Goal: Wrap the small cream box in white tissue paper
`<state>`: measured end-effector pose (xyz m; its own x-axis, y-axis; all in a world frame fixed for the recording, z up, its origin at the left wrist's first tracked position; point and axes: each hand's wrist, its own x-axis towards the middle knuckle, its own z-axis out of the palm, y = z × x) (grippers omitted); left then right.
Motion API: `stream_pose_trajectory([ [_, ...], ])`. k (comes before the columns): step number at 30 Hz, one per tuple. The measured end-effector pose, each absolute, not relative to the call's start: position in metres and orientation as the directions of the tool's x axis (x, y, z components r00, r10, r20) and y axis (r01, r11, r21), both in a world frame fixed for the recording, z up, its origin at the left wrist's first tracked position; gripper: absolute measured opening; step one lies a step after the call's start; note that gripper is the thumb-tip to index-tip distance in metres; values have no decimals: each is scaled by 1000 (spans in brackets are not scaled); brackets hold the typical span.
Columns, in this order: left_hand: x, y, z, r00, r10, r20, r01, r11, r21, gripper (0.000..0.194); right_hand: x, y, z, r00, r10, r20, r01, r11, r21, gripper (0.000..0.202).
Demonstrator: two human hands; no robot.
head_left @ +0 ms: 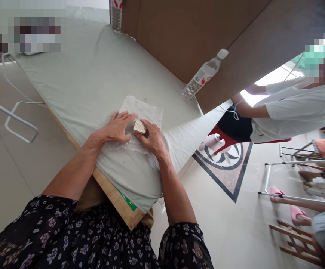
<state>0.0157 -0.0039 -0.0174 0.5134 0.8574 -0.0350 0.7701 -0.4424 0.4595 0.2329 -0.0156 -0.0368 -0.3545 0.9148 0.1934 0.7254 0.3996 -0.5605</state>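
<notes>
A small printed box (139, 127), pale on top with lines of tiny lettering, rests on a sheet of bubble wrap (151, 110). My right hand (153, 139) grips the box's right side between thumb and fingers. On the other side, my left hand (117, 127) lies on the wrap with fingers spread and thumb apart, close to the box. Part of the wrap is hidden under both hands. The lettering is too small to read.
A cloth-covered table (75, 67) has a wooden edge (114, 198) before me. A water bottle (204, 74) stands by a large cardboard panel (162, 33); another bottle (116, 16) is farther back. A seated person (297, 108) is at right, near a metal rack (266, 179).
</notes>
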Motion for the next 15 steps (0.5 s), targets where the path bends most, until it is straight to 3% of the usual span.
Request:
stream_pose_trajectory([
  [4, 13, -6, -8, 473, 878, 66, 702, -422, 574, 92, 247, -31, -26, -353, 891, 284, 663, 453, -596, 70],
  [7, 8, -17, 6, 386, 910, 149, 668, -387, 636, 82, 258, -63, -10, -359, 873, 330, 674, 487, -556, 58],
  [11, -2, -47, 14, 477, 862, 174, 677, -486, 553, 63, 254, -97, -1, -510, 825, 243, 731, 564, -383, 51],
  [15, -5, -74, 3, 475, 867, 149, 756, -489, 435, 62, 238, -95, -11, -477, 838, 265, 778, 543, -318, 18],
])
